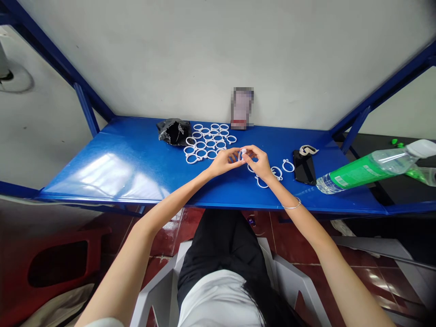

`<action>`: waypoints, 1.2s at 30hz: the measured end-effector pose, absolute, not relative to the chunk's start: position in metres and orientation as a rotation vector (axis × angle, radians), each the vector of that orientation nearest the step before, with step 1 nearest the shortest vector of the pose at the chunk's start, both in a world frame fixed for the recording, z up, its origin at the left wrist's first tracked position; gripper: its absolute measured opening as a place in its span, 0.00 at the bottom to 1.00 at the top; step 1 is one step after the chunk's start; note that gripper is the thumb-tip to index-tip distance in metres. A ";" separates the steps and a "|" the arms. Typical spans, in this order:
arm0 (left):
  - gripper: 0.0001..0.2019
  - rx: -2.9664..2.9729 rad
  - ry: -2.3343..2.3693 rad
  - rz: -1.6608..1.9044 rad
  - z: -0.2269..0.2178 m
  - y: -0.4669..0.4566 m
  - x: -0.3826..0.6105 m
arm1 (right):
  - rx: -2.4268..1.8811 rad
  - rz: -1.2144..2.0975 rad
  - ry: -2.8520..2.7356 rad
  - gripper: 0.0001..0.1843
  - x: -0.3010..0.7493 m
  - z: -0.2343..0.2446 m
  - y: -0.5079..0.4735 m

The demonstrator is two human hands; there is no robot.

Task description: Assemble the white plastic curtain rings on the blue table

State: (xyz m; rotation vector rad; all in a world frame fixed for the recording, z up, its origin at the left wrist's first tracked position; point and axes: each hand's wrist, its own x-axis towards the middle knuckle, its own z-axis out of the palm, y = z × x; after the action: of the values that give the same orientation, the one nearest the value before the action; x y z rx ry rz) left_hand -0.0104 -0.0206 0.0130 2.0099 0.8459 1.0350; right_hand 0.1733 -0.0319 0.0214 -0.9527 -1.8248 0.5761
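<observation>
Shirt [218, 299]; bottle [364, 170] beside phone [304, 168]; bag [166, 131] beside rings [200, 149].

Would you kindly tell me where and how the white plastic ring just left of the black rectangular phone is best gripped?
The white plastic ring is probably best pinched at its near rim, from above on the near side: it appears to lie flat, its middle is open for a fingertip, and the black rectangular phone lies close on its right.

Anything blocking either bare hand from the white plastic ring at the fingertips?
Nothing visible: left hand and right hand both have fingers on the ring. The other white plastic rings lie on the blue tabletop around them, not between.
</observation>
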 end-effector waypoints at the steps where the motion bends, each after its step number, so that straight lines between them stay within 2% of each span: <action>1: 0.31 1.990 0.846 1.040 0.013 -0.020 -0.010 | -0.948 0.582 -1.833 0.22 0.173 0.021 -0.031; 23: 0.31 1.867 0.824 0.939 0.017 -0.025 -0.009 | -0.954 0.662 -1.712 0.19 0.174 0.018 -0.030; 36: 0.24 1.971 0.848 0.980 0.022 -0.024 -0.011 | -0.976 0.650 -1.728 0.19 0.173 0.024 -0.034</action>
State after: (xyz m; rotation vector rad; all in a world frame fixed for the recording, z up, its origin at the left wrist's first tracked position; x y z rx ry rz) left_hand -0.0110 -0.0235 0.0221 1.9713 0.8476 0.9804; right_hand 0.1734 -0.0340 0.0235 -0.9756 -1.7275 0.6502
